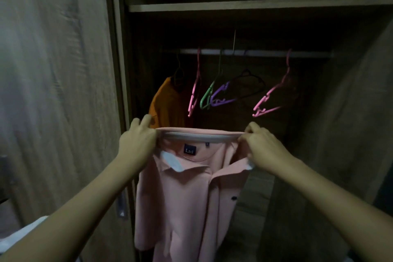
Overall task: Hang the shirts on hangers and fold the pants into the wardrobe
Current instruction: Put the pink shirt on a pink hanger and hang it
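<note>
A pink polo shirt with a dark neck label hangs in front of the open wardrobe, its collar stretched flat between my hands. My left hand pinches the collar's left end and my right hand pinches the right end. On the rail behind hang empty hangers: a pink hanger, a green hanger, a purple hanger, a dark hanger and another pink hanger. An orange shirt hangs at the rail's left end.
A shelf runs across above the rail. The wardrobe door stands to the left, a side panel to the right. Pale fabric lies at the lower left.
</note>
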Demonstrator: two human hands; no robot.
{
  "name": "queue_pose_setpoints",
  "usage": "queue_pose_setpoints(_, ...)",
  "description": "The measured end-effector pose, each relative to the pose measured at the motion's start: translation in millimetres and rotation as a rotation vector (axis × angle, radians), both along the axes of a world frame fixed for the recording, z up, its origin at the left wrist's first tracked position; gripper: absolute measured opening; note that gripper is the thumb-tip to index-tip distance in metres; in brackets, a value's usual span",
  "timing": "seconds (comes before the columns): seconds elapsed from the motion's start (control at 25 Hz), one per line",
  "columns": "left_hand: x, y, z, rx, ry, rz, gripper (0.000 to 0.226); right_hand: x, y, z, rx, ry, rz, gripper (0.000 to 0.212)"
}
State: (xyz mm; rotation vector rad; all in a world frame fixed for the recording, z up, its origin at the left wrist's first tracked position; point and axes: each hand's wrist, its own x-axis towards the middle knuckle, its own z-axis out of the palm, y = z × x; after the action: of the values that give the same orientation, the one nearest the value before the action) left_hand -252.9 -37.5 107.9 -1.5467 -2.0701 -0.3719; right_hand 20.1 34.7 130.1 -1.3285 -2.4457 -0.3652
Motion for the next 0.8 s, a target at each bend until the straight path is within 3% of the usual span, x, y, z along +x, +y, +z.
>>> queue_pose_setpoints(0.12, 28.1, -6.5, -32.7, -0.182, -0.09, 0.12, 0.031, -11.8, -12.2, -2.3, -0.087, -0.003, -0.085, 0.036)
queue_pose_setpoints(0.28, 25.0, -6.7, -32.6, -0.254, -0.268, 0.012, 0.045, -9.2, -9.0, 3.5, -0.1, 0.006, -0.21, 0.031)
queue_pose_setpoints(0.4, 4.6, -1.0, 6.4, -0.23, -0.253, -0.058, 0.028, 4.4, 5.0, 15.4, -0.177, 0.046, -0.292, 0.027)
queue_pose_setpoints(0.56, -0.3, 1.1, 21.3, -0.265, -0.263, -0.027, 0.022, 10.6, 7.8, 19.2, -0.391, 0.143, -0.203, 0.02)
queue_pose_setpoints(0.68, -4.7, 0.3, 32.4, -0.1, -0.243, -0.079, 0.02, 15.0, 9.1, 31.1, -0.262, 0.2, -0.079, 0.036)
queue_pose_setpoints(0.8, -0.8, -0.5, 28.3, -0.134, -0.222, -0.148, 0.024, 13.1, 13.4, 27.2, -0.252, 0.177, -0.054, 0.038)
